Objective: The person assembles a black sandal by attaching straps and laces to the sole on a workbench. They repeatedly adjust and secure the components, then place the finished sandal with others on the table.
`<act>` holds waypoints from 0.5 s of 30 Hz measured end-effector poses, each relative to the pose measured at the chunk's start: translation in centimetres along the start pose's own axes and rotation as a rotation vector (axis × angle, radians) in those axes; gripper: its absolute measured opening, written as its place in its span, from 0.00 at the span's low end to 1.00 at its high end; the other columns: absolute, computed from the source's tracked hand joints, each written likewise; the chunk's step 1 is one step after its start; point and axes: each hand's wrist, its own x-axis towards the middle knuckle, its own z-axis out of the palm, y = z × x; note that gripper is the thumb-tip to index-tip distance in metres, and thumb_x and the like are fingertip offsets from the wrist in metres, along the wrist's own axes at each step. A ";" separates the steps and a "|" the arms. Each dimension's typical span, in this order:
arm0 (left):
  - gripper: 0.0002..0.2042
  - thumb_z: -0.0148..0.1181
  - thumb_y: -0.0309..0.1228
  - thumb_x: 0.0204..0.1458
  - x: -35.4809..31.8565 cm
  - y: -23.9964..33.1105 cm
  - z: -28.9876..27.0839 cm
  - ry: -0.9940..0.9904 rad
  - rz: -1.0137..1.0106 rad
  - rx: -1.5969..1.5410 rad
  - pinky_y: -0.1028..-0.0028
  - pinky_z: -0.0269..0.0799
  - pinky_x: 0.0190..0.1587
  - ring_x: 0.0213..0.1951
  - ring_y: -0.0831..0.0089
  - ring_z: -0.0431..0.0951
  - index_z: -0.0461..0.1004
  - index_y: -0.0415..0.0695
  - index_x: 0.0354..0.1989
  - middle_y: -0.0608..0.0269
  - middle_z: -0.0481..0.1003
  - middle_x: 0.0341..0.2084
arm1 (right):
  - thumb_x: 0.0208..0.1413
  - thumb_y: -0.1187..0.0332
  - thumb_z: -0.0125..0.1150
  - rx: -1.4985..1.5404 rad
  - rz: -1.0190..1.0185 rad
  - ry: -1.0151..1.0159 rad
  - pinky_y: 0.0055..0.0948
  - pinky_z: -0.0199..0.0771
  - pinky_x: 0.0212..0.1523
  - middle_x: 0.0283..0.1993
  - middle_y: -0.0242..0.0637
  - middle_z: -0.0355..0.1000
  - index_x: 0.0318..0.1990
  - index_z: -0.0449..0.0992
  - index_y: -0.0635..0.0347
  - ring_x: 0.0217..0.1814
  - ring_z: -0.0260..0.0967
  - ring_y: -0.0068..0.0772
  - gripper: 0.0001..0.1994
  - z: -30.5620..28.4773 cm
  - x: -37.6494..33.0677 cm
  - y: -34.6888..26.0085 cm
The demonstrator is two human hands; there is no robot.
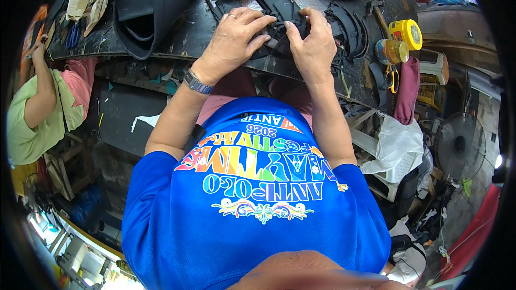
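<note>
My left hand point(232, 40) reaches over the workbench, a ring on one finger. Its index finger and thumb are spread apart, and the index fingertip touches a piece made of black straps point(277, 5). On the other side of that piece is my right hand point(314, 47), its thumb and curled fingers about the strap edge. Where these fingertips meet the piece is partly hidden against the dark material. More curved black straps point(352, 29) lie just right of my right hand. A wristwatch point(198, 81) is on my left wrist.
Large black padded pieces point(153, 8) lie on the dark bench point(97, 40). A hammer point(380, 19), a yellow tub point(406, 34), a jar point(392, 51) and orange-handled scissors point(393, 79) are at the right. Another person's arm point(43, 88) shows far left. A fan point(461, 145) stands right.
</note>
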 end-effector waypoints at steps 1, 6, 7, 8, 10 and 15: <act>0.21 0.68 0.32 0.57 0.0 0.1 0.2 -0.012 0.005 0.053 0.59 0.70 0.61 0.57 0.55 0.75 0.78 0.52 0.60 0.54 0.78 0.52 | 0.52 0.66 0.70 0.013 -0.004 0.009 0.44 0.75 0.50 0.46 0.45 0.79 0.50 0.77 0.58 0.49 0.76 0.50 0.18 0.2 -0.1 0.2; 0.28 0.68 0.36 0.57 0.1 0.4 0.1 -0.077 -0.014 0.080 0.59 0.68 0.60 0.58 0.56 0.73 0.72 0.56 0.67 0.57 0.76 0.54 | 0.54 0.71 0.66 0.113 -0.006 0.069 0.39 0.78 0.49 0.45 0.44 0.80 0.49 0.80 0.58 0.48 0.80 0.45 0.14 0.4 -0.2 1.0; 0.28 0.68 0.37 0.57 0.1 0.5 0.1 -0.097 -0.016 0.106 0.59 0.67 0.60 0.58 0.56 0.72 0.71 0.56 0.68 0.57 0.75 0.55 | 0.54 0.72 0.66 0.142 -0.024 0.084 0.39 0.78 0.49 0.45 0.44 0.80 0.49 0.80 0.58 0.47 0.80 0.45 0.14 0.3 -0.2 1.2; 0.29 0.68 0.37 0.56 0.1 0.6 0.2 -0.106 -0.008 0.129 0.59 0.67 0.60 0.58 0.57 0.72 0.70 0.57 0.68 0.58 0.75 0.55 | 0.54 0.73 0.66 0.171 -0.049 0.101 0.39 0.78 0.49 0.44 0.44 0.80 0.48 0.80 0.58 0.47 0.80 0.45 0.13 0.3 -0.2 1.3; 0.29 0.68 0.38 0.56 0.2 0.9 0.3 -0.104 -0.014 0.158 0.60 0.67 0.59 0.58 0.57 0.71 0.71 0.57 0.68 0.59 0.74 0.55 | 0.53 0.75 0.66 0.143 -0.096 0.094 0.39 0.78 0.50 0.44 0.44 0.80 0.47 0.80 0.59 0.47 0.80 0.45 0.13 0.1 -0.5 1.5; 0.28 0.68 0.40 0.56 0.2 1.1 0.5 -0.100 -0.010 0.180 0.60 0.67 0.57 0.57 0.59 0.71 0.72 0.57 0.67 0.60 0.73 0.54 | 0.50 0.75 0.67 0.063 -0.186 0.066 0.41 0.76 0.52 0.46 0.45 0.78 0.48 0.78 0.59 0.48 0.75 0.49 0.16 0.4 -1.4 1.6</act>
